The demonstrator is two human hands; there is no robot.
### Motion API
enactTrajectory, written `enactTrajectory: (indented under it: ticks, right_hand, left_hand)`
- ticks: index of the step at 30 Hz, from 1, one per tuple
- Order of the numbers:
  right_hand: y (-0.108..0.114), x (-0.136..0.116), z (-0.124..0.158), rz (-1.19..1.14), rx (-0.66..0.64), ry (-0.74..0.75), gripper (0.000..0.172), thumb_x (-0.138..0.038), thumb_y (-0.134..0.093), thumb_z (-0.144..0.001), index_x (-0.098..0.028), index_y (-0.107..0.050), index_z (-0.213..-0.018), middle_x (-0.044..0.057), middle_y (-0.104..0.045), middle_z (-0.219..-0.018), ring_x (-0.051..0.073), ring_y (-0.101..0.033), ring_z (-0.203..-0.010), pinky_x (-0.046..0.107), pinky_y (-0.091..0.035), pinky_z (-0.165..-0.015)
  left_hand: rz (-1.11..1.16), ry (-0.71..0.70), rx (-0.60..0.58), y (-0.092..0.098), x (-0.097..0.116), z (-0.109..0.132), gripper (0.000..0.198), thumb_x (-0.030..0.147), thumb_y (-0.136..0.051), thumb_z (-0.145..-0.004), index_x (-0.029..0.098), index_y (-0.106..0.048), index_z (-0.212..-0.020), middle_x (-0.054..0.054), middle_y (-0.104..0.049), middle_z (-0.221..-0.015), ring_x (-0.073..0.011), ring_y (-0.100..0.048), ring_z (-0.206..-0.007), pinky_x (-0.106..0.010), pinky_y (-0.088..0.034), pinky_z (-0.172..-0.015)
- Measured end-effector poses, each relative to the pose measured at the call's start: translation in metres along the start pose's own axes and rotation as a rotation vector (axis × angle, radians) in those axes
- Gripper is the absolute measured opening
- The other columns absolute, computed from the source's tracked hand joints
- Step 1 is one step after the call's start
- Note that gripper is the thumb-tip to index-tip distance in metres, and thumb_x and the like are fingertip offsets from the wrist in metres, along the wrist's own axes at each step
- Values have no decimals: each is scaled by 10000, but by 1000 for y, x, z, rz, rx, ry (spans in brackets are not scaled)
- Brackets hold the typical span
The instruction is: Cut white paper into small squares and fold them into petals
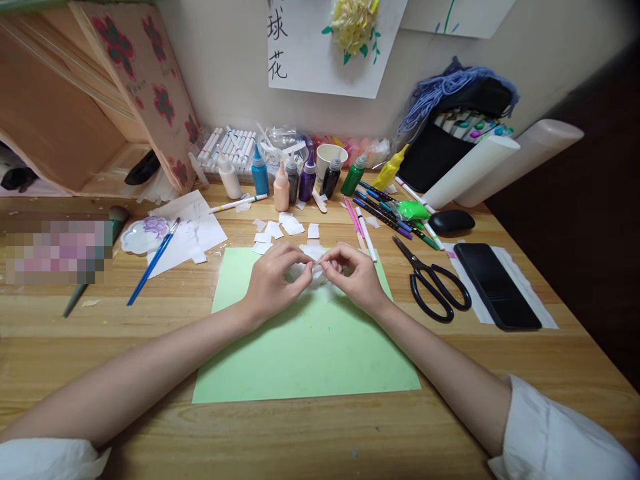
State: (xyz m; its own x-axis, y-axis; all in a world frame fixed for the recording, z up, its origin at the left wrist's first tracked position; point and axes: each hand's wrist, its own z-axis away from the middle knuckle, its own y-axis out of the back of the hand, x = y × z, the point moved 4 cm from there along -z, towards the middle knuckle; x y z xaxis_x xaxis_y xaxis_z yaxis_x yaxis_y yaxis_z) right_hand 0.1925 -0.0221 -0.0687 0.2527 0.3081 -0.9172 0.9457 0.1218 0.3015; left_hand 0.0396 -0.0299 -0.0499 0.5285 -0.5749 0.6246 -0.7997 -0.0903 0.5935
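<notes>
Left hand (274,280), right hand (356,275) close together; each grip, thumb to index, pinching thin white paper (319,275) over far part of green sheet (305,353) on counter (320,440). Paper scraps (291,224) just beyond, far side. Scissors (417,263) right of sheet, phone (495,283) farther right.

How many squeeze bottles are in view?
8, beyond the green sheet, left to right: white, blue, peach, grey, purple, black, green, yellow. Grey is partly covered; more may hide.
</notes>
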Motion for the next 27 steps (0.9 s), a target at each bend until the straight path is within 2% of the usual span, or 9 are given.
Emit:
enactTrajectory:
  ticks: [3, 6, 9, 11, 15, 20, 23, 27]
  right_hand:
    - [0, 0, 0, 2, -6, 5, 45, -201, -578, -791, -171, -599, -765, -10, -510, -699, 100, -429, -605, 237, -344, -547]
    - [2, 2, 0, 15, 53, 7, 34, -205, -584, -791, -175, -586, -807, -9, -510, -720, 102, -445, -616, 233, -360, -546]
    - [5, 1, -1, 35, 117, 14, 144, -218, -615, -775, -188, -584, -913, -6, -498, -769, 106, -457, -637, 234, -385, -557]
    - [4, -3, -1, 62, 85, 53, 172, -228, -633, -769, -197, -600, -935, 0, -495, -788, 114, -465, -661, 244, -396, -578]
    - [2, -13, 0, 104, 21, 162, 28, -225, -626, -785, -200, -628, -798, 1, -503, -732, 124, -466, -661, 262, -397, -592]
    - [8, -17, 4, 126, 196, 260, 41, -167, -630, -766, -201, -608, -758, -13, -514, -675, 114, -448, -596, 268, -389, -567]
    - [10, -19, 6, 173, 264, 302, 70, -142, -633, -757, -207, -632, -783, -18, -518, -664, 109, -448, -577, 265, -384, -554]
    - [8, -21, 7, 221, 228, 318, 94, -143, -633, -762, -219, -667, -804, -13, -539, -662, 115, -476, -589, 260, -386, -536]
  left_hand:
    - [17, 28, 12, 1, -1, -1, 94, 203, -564, -806, 161, -633, -757, -35, -603, -752, -143, -543, -727, -269, -424, -659]
    - [34, 43, 31, 3, -1, -1, 82, 193, -562, -803, 161, -611, -745, -31, -596, -749, -141, -536, -726, -269, -419, -663]
    - [45, 60, 33, 4, -1, -2, 88, 175, -544, -805, 161, -566, -722, -25, -580, -737, -140, -523, -731, -270, -414, -669]
    - [48, 58, 18, 5, -1, -2, 94, 167, -533, -806, 165, -539, -711, -19, -569, -727, -138, -512, -726, -270, -409, -665]
    - [53, 31, -13, 4, 0, -2, 79, 173, -541, -796, 175, -521, -720, -12, -557, -730, -135, -498, -720, -269, -400, -654]
    - [91, 61, 41, 7, 1, -3, 71, 182, -581, -771, 173, -517, -741, -8, -542, -732, -126, -472, -688, -265, -390, -628]
    - [203, 70, -37, 5, 1, -4, 95, 206, -577, -796, 166, -558, -712, -10, -558, -695, -110, -449, -623, -251, -376, -572]
    - [368, 119, -127, 1, -2, -6, 122, 252, -572, -824, 166, -642, -774, -30, -604, -742, -99, -489, -620, -226, -387, -533]
